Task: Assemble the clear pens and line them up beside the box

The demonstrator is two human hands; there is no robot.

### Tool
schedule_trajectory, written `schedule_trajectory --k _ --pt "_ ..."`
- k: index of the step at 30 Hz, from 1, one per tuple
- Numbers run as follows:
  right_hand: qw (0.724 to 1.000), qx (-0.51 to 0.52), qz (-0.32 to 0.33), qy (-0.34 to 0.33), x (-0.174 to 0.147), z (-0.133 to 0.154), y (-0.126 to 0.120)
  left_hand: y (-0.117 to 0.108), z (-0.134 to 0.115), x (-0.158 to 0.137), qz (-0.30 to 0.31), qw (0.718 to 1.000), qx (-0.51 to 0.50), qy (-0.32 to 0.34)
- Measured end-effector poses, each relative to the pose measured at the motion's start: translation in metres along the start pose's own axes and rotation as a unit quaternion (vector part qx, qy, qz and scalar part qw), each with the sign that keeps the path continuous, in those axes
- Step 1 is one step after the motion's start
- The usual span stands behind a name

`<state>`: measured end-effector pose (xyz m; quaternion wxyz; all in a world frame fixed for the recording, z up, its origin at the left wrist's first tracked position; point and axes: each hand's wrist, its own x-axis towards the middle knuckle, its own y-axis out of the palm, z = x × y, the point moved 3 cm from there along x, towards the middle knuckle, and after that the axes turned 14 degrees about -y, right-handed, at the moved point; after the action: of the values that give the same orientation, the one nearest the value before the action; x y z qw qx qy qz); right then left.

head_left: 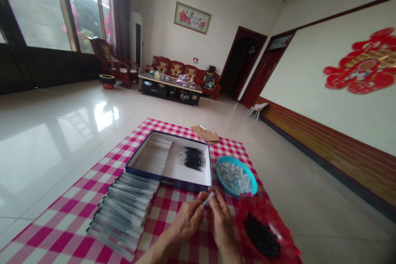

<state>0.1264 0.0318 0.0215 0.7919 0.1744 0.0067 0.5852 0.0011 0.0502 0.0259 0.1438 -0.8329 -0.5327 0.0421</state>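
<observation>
My left hand (188, 219) and my right hand (220, 213) meet in front of the box, fingers closed around a small translucent pen cap (209, 199). Its lower end is hidden by my fingers. Similar clear caps (233, 176) fill a blue bowl (254, 185) just beyond my right hand. Small black pieces (262, 235) lie in a red, wavy-edged bowl (286, 231) to the right. On my left, many translucent pen barrels with dark ends (122, 210) form a pile beside the box.
A shallow dark-blue box (173, 173) with a white inside holds rows of pale tubes (153, 154) and black-marked thin pieces (193, 158). Torn cardboard (206, 134) lies behind it on the checked tablecloth (77, 218). Further off stand a coffee table (168, 84) and a wooden sofa (175, 66).
</observation>
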Motion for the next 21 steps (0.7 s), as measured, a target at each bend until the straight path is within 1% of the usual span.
schedule_trajectory --k 2,5,7,12,15,18,21 --pt "1.000 0.016 -0.022 0.013 -0.002 -0.005 0.003 0.001 0.001 -0.001 -0.040 0.998 0.036 0.015" --pt "0.997 0.031 -0.061 0.024 -0.004 -0.012 0.008 0.003 0.005 -0.003 -0.112 0.989 0.096 0.030" --pt "0.997 0.026 -0.073 0.026 -0.006 -0.014 0.011 0.005 0.008 -0.004 -0.135 0.983 0.120 0.023" --pt "0.996 -0.030 -0.088 0.007 -0.009 -0.020 0.008 0.006 0.005 -0.010 -0.140 0.973 0.180 0.013" --pt "0.993 -0.068 -0.094 -0.009 -0.010 -0.026 0.002 0.005 0.000 -0.011 -0.143 0.963 0.228 -0.007" --pt "0.992 -0.071 -0.101 -0.011 -0.011 -0.034 0.000 0.007 -0.002 -0.012 -0.147 0.951 0.272 -0.026" --pt "0.994 -0.046 -0.103 -0.003 -0.013 -0.038 0.002 0.010 0.001 -0.012 -0.143 0.941 0.304 -0.030"
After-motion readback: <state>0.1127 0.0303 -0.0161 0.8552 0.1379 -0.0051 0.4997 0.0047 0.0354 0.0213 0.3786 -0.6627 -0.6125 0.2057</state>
